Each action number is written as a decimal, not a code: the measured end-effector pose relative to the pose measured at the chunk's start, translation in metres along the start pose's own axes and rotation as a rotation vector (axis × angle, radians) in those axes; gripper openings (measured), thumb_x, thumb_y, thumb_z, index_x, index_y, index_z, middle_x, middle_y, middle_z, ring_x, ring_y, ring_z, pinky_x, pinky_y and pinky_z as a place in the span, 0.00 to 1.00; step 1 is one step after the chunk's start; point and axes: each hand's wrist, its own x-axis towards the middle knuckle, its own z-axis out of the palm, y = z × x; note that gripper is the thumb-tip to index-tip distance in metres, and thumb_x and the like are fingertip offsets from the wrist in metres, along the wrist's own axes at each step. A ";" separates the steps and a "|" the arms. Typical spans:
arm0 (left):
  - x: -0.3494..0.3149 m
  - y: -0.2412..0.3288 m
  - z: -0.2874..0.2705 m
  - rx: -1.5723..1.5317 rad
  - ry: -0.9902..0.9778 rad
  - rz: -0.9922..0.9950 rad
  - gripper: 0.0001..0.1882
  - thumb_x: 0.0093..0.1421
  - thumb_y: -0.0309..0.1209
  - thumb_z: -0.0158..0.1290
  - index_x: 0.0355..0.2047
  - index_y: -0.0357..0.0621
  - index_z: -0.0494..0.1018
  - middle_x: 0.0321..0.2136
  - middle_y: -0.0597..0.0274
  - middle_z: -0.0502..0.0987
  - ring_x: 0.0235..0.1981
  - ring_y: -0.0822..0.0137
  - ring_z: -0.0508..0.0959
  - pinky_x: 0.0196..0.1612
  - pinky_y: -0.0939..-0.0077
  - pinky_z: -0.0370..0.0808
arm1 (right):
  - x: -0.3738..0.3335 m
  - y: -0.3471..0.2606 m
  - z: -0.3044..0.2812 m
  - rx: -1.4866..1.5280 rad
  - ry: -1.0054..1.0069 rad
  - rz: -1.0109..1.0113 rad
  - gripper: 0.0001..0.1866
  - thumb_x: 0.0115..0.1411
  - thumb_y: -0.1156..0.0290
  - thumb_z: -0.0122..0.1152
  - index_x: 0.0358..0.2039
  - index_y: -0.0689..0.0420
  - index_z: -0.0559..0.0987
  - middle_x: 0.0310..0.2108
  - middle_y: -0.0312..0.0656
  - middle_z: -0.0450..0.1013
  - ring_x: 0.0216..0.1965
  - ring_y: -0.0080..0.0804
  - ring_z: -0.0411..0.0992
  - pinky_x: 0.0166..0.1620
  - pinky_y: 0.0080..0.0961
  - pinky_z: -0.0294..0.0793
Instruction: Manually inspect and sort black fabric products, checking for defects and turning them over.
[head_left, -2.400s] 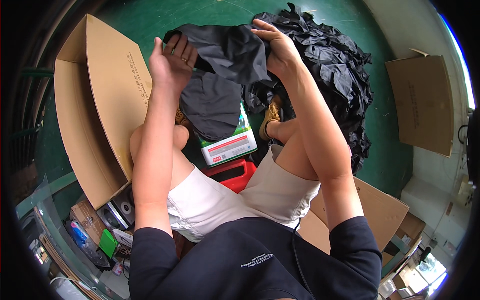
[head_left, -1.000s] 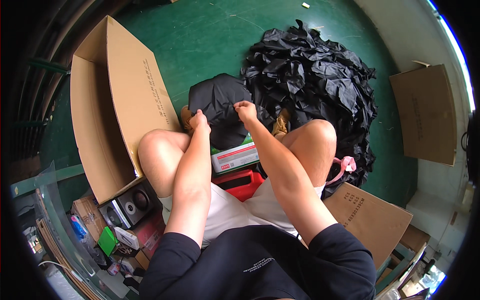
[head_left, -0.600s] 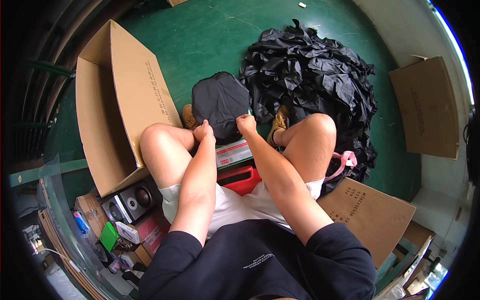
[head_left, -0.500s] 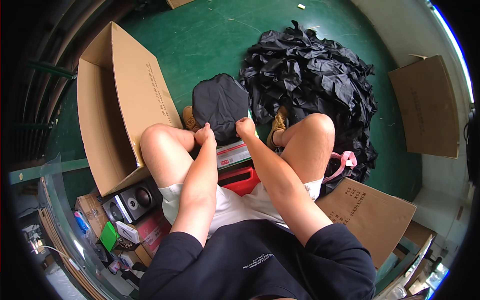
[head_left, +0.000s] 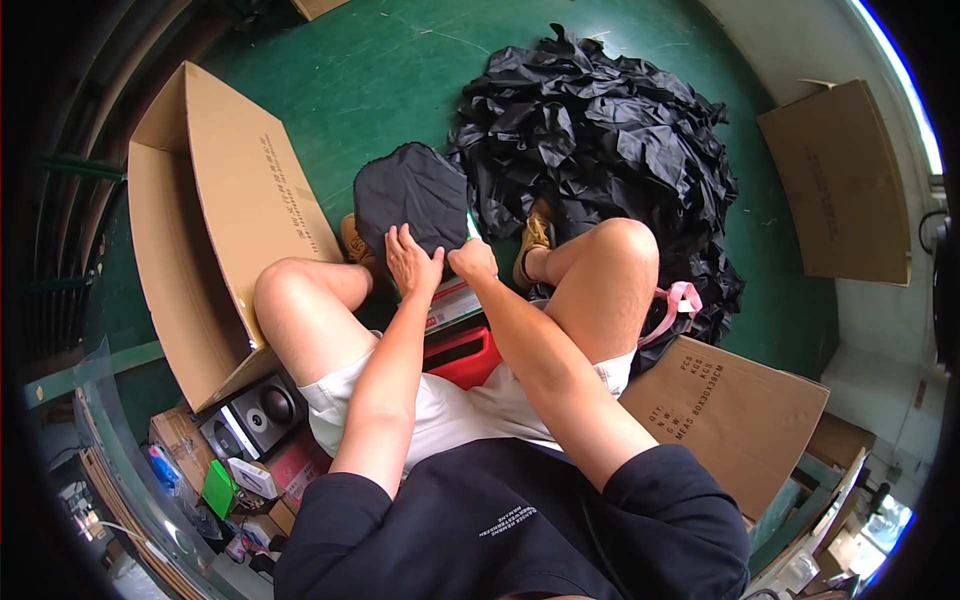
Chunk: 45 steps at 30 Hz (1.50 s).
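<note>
A black fabric piece [head_left: 412, 188] with a rounded outline lies spread between my feet, on top of a white and red carton [head_left: 455, 304]. My left hand [head_left: 411, 262] rests on its near part with the fingers stretched out over the cloth. At the near right edge, my right hand [head_left: 474, 260] is closed on the fabric, its thumb close to the left thumb. The cloth's near edge is partly hidden by both hands.
To the right spreads a big heap of black fabric [head_left: 600, 130] with a pink ribbon [head_left: 683, 298] by it. An open cardboard box [head_left: 235, 170] stands left. More cardboard lies at the near right [head_left: 735, 415] and far right [head_left: 835, 185]. Something red [head_left: 465, 358] sits between my legs.
My left hand has gone from a closed grip at the near edge to lying spread on the cloth. Both hands are closer together, and the whole view has shifted slightly.
</note>
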 end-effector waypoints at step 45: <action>0.134 0.058 -0.130 -0.090 -0.825 0.382 0.36 0.63 0.51 0.51 0.61 0.34 0.62 0.56 0.41 0.71 0.58 0.49 0.71 0.59 0.62 0.68 | 0.048 -0.100 -0.296 -0.140 0.741 -0.729 0.14 0.46 0.68 0.72 0.35 0.56 0.84 0.36 0.50 0.79 0.42 0.47 0.77 0.47 0.37 0.76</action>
